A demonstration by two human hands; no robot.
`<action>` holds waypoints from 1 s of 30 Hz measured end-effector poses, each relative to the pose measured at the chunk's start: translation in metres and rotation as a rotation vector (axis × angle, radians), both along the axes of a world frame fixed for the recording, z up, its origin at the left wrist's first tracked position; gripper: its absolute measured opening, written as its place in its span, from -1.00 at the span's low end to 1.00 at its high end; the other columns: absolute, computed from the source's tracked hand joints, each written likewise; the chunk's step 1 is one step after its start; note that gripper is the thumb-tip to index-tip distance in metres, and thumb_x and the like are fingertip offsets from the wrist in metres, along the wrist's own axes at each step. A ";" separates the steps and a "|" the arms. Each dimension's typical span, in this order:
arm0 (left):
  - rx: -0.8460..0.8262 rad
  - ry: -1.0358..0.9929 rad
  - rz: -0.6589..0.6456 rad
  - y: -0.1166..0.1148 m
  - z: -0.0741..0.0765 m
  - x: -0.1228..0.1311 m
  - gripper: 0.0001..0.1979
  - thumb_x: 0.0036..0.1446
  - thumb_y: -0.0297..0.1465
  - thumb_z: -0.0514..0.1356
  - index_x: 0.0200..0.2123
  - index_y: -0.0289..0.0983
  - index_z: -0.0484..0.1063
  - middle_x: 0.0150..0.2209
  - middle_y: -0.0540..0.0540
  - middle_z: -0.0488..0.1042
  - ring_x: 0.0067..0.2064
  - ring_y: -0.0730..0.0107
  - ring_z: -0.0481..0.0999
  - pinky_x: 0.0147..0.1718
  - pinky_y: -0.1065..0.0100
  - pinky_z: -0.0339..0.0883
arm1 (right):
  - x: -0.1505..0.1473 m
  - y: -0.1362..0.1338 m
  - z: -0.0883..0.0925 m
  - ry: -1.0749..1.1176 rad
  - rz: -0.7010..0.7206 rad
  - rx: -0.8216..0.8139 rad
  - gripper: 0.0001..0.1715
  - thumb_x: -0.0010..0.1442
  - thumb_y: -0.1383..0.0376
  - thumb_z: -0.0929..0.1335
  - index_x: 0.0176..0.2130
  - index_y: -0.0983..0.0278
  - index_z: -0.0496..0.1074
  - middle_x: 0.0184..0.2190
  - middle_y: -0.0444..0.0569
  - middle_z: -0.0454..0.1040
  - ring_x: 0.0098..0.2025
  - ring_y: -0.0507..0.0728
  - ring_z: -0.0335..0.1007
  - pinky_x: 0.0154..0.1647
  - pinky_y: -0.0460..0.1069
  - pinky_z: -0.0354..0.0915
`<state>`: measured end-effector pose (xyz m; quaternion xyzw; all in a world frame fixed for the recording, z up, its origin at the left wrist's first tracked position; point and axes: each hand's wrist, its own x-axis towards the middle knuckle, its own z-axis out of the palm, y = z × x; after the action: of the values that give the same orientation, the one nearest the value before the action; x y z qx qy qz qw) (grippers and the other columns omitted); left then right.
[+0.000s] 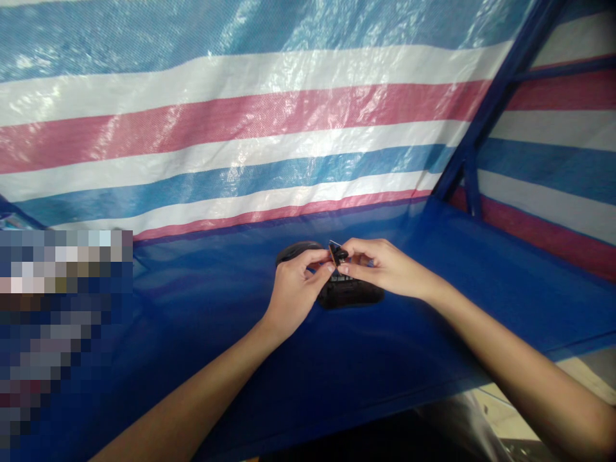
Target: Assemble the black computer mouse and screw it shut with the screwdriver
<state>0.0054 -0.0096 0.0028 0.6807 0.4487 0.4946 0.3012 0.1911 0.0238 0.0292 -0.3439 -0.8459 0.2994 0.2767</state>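
Hands inside blue tabletop edges

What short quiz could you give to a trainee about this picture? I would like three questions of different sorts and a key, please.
1. True or false: the left hand and the right hand both touch the small dark piece.
2. Choose one. What colour is the work surface beneath them? A: white. B: blue. C: red.
3. Fill in the missing word: the sheet behind the work surface has a ____ pattern.

Key: 1. True. 2. B. 3. Striped.
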 end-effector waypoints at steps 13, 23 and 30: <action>0.105 0.141 -0.027 0.004 0.002 -0.009 -0.86 0.06 -0.42 0.20 -0.27 -0.28 0.48 -0.27 -0.04 0.56 -0.39 0.50 0.47 -0.40 0.47 0.35 | 0.001 0.000 0.000 0.027 0.048 -0.053 -0.73 0.17 0.14 0.33 -0.33 0.32 0.40 -0.54 -0.19 0.28 -0.51 -0.05 0.15 -0.54 -0.15 0.08; 0.121 0.217 -0.013 0.005 0.005 -0.010 -0.89 0.07 -0.47 0.14 -0.34 -0.27 0.47 -0.36 -0.01 0.56 -0.41 0.48 0.49 -0.41 0.47 0.34 | 0.004 0.000 -0.002 0.008 0.087 -0.082 -0.73 0.15 0.12 0.34 -0.36 0.31 0.38 -0.53 -0.17 0.27 -0.49 -0.02 0.15 -0.52 -0.14 0.10; 0.071 0.200 -0.008 0.004 0.007 -0.008 -0.90 0.04 -0.44 0.18 -0.31 -0.26 0.46 -0.33 -0.01 0.55 -0.41 0.51 0.47 -0.45 0.50 0.32 | 0.003 0.000 -0.001 0.026 0.042 -0.110 -0.71 0.14 0.11 0.35 -0.36 0.31 0.39 -0.54 -0.18 0.28 -0.50 -0.02 0.15 -0.53 -0.13 0.10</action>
<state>-0.0027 -0.0058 0.0093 0.7386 0.4561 0.4386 0.2326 0.1936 0.0234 0.0277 -0.3369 -0.8315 0.3556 0.2619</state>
